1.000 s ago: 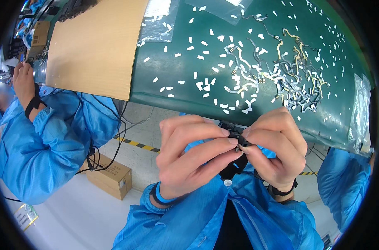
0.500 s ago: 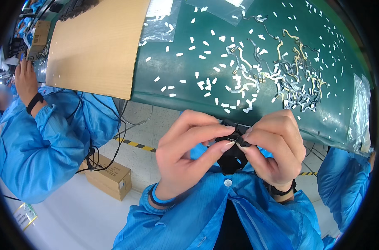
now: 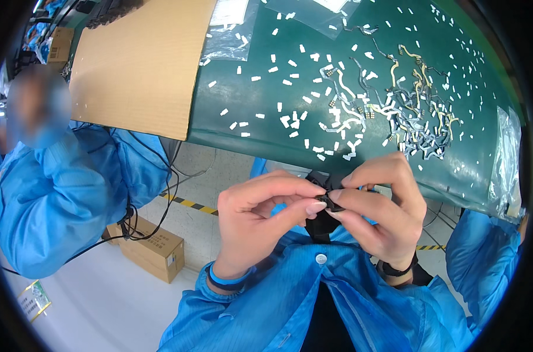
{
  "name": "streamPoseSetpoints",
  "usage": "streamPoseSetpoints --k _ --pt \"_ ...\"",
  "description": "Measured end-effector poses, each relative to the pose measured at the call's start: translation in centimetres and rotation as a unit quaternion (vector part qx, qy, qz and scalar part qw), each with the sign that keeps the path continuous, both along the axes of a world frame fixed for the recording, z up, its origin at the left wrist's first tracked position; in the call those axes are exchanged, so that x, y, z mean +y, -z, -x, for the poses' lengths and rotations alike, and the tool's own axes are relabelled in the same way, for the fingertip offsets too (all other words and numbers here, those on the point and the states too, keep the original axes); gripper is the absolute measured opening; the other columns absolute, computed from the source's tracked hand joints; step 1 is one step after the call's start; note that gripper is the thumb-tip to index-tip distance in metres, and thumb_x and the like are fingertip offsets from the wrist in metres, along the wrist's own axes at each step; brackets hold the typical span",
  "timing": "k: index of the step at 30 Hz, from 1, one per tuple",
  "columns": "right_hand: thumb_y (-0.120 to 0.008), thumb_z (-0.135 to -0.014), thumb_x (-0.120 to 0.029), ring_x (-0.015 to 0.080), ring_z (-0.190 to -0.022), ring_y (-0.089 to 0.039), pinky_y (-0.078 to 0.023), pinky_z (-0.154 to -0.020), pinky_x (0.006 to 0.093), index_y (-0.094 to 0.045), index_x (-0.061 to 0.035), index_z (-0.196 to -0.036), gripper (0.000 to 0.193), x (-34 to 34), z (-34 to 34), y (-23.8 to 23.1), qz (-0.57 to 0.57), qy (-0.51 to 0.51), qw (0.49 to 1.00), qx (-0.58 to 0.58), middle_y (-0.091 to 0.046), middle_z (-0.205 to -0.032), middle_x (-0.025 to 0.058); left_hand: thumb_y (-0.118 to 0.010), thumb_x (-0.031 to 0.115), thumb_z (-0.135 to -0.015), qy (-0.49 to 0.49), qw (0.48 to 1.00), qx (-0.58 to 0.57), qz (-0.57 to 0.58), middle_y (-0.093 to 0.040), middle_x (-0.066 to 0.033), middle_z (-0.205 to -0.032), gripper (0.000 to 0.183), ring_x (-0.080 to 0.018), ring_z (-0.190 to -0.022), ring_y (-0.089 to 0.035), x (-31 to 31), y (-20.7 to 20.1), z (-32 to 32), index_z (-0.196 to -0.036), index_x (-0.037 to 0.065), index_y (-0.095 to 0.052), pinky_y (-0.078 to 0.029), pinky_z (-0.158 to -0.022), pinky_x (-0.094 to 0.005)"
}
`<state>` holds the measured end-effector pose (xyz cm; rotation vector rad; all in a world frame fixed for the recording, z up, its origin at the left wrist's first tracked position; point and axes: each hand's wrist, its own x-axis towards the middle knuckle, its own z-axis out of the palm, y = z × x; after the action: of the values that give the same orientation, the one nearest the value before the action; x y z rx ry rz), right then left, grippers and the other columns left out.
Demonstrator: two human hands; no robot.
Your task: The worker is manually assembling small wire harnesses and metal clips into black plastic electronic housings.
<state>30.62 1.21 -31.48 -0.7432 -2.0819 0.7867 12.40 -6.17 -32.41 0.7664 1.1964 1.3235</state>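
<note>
Between my two hands, just off the table's near edge, is a small black part (image 3: pixel 331 203), its exact kind too small to make out. My left hand (image 3: pixel 260 217) pinches it between thumb and forefinger from the left. From the right, the thumb and forefinger of my right hand (image 3: pixel 383 211) close on the same part. Fingertips cover most of it. Below and behind it hangs dark material (image 3: pixel 320 227), partly hidden by my fingers. On the green table (image 3: pixel 237 100) beyond lie a heap of flexible strips (image 3: pixel 419 120) and many small white pieces (image 3: pixel 293 120).
A large cardboard sheet (image 3: pixel 137 64) covers the table's left part. Clear plastic bags (image 3: pixel 231 41) lie at the back, another bag (image 3: pixel 506 164) at the right edge. A person in blue (image 3: pixel 73 199) sits at left, another blue sleeve (image 3: pixel 480 258) at right. A cardboard box (image 3: pixel 152 249) stands below.
My right fingers have shifted left and closer to the left fingertips, and the black part has turned between them. The person at left has lowered the raised hand and leaned into view.
</note>
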Motion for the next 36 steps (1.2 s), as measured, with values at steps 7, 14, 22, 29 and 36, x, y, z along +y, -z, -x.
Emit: streamPoseSetpoints --k 7,14,22,29,36 --pt "-0.086 -0.063 -0.008 0.0164 -0.07 -0.054 -0.042 -0.057 0.0273 -0.078 -0.0062 -0.09 0.029 -0.1 -0.7 0.0 0.069 0.009 0.998 0.002 -0.062 -0.086 0.0037 -0.074 -0.014 -0.078 0.041 0.994 0.099 -0.036 -0.07 -0.017 -0.084 0.018 -0.0188 -0.072 -0.069 0.4 0.3 0.3 -0.095 -0.009 -0.071 -0.054 -0.061 -0.0263" --pt "-0.086 -0.062 -0.009 0.0167 -0.07 -0.056 -0.043 -0.056 0.0276 -0.079 -0.0079 -0.09 0.029 1.1 -0.4 -0.3 0.038 0.005 0.999 -0.016 -0.062 -0.084 0.0028 -0.072 -0.008 -0.084 0.062 0.997 -0.026 0.029 -0.071 -0.0165 -0.083 0.012 -0.0191 -0.067 -0.07 1.4 0.3 0.4 -0.096 -0.007 -0.07 -0.054 -0.056 -0.0273" --pt "-0.08 -0.072 0.0 0.0256 -0.077 -0.063 -0.05 -0.067 0.0353 -0.073 -0.0025 -0.093 0.022 0.0 -0.9 -0.6 0.064 0.008 0.997 -0.034 -0.064 -0.085 0.0092 -0.061 0.008 -0.1 0.099 0.984 -0.087 0.119 -0.073 -0.0127 -0.092 0.019 -0.0198 -0.085 -0.073 0.5 0.5 -0.2 -0.115 -0.003 -0.063 -0.058 -0.066 -0.0278" --pt "-0.076 -0.084 0.0 0.0227 -0.085 -0.066 -0.053 -0.074 0.0331 -0.066 -0.0008 -0.107 0.025 -0.5 -0.3 -3.4 0.141 0.049 0.989 0.0 -0.063 -0.097 0.0126 -0.06 0.013 -0.102 0.09 0.994 -0.057 0.009 -0.07 -0.0069 -0.107 0.025 -0.0139 -0.1 -0.069 1.3 -0.1 0.8 -0.121 -0.003 -0.065 -0.059 -0.079 -0.0271" --pt "-0.076 -0.075 0.008 0.0148 -0.072 -0.064 -0.054 -0.063 0.0255 -0.066 0.0034 -0.088 0.017 0.2 -0.8 -4.2 0.117 0.051 0.992 0.001 -0.062 -0.088 0.01 -0.06 0.006 -0.101 0.103 0.993 -0.038 -0.045 -0.07 -0.0093 -0.109 0.021 -0.0144 -0.101 -0.068 1.4 -3.0 1.4 -0.118 -0.005 -0.065 -0.06 -0.086 -0.0295"
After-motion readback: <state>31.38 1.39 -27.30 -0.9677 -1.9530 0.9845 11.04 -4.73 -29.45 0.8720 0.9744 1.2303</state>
